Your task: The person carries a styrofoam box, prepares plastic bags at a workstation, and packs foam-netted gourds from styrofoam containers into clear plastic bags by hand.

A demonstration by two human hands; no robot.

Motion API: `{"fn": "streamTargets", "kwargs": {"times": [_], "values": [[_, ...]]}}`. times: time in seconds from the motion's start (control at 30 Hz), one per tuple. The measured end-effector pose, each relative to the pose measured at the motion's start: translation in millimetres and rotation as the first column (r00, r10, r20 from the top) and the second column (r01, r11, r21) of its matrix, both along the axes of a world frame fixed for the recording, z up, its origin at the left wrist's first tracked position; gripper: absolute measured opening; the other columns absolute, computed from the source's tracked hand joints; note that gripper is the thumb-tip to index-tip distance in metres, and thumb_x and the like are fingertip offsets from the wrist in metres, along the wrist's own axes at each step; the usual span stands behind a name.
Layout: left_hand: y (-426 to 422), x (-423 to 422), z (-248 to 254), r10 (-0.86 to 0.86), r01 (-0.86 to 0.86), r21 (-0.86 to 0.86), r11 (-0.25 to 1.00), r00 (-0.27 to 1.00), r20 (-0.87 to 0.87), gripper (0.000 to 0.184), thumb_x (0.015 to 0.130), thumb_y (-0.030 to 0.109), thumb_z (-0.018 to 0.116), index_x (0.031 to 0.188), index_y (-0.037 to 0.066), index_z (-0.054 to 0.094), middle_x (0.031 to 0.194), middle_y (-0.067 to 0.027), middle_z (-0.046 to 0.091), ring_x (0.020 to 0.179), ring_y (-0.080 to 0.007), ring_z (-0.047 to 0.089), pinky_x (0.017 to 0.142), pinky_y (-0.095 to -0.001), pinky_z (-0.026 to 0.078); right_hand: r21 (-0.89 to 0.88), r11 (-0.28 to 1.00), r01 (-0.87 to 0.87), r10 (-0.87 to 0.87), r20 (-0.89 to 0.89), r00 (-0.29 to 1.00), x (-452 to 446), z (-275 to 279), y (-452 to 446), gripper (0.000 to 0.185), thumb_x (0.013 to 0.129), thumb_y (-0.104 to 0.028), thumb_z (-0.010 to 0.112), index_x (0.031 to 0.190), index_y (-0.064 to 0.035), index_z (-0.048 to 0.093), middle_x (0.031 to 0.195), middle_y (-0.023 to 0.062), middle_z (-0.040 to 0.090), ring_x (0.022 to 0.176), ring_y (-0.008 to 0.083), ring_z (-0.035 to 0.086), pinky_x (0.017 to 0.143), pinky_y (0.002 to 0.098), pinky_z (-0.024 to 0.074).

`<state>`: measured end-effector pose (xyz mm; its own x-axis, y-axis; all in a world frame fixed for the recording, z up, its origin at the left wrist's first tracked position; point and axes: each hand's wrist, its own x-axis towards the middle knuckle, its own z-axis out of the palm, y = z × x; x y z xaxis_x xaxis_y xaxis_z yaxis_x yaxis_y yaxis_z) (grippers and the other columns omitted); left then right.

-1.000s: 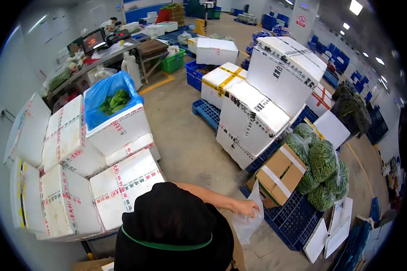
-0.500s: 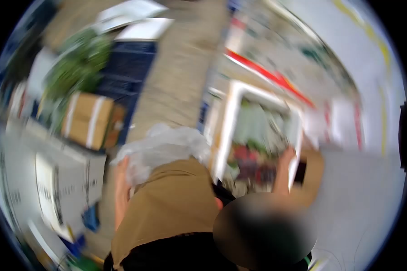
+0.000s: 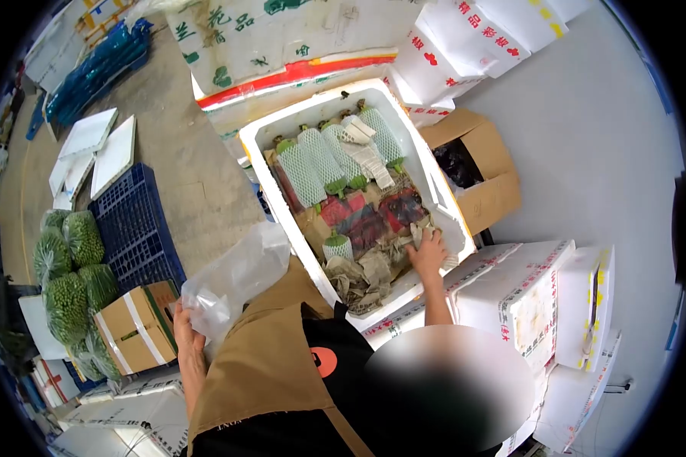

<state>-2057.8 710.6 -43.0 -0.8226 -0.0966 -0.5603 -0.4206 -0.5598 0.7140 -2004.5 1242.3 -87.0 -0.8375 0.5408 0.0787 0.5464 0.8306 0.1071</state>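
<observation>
Clear plastic bag (image 3: 236, 282), left of foam box (image 3: 312, 113): likely light, limp, slippery, best gripped by its rim; left hand (image 3: 189, 333) pinching it, right hand (image 3: 430, 254) with fingers spread at crumpled wrapping (image 3: 375, 270).

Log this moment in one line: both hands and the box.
left hand: holds clear plastic bag | right hand: touching crumpled paper, grip unclear | white foam box: lidless, foam-netted green produce inside
</observation>
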Motion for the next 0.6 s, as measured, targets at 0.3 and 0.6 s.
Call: {"fn": "streamTargets", "kwargs": {"times": [0.3,0.6], "values": [[24.9,-13.0,-11.7,-0.052,0.066,-0.104,0.992,0.99,0.132,0.03,0.072,-0.006,0.047,0.099,0.007,0.05,0.087,-0.0052,0.058,0.074,-0.015,0.058,0.065,-0.028,0.05,-0.548,0.823,-0.15,-0.057,-0.343,0.938,-180.3,-34.7,-0.6,0.071,0.067,-0.037,0.071,0.123,-0.0007,0.046,0.095,0.0249,0.059,0.091,0.0425,0.056,0.079,0.0462,0.0439],[15.2,8.5,2.6,0.229,-0.179,-0.214,0.96,0.944,0.236,0.031,0.084,0.008,0.056,0.114,0.006,0.049,0.103,-0.0044,0.059,0.089,-0.0167,0.057,0.074,-0.0323,0.05,-0.781,-0.263,-0.566,-0.579,-0.341,0.74,-404.2,77.3,82.6,0.018,0.088,-0.018,0.053,0.091,-0.0008,0.055,0.076,0.0114,0.06,0.063,0.0195,0.058,0.052,0.0312,0.049]]}}
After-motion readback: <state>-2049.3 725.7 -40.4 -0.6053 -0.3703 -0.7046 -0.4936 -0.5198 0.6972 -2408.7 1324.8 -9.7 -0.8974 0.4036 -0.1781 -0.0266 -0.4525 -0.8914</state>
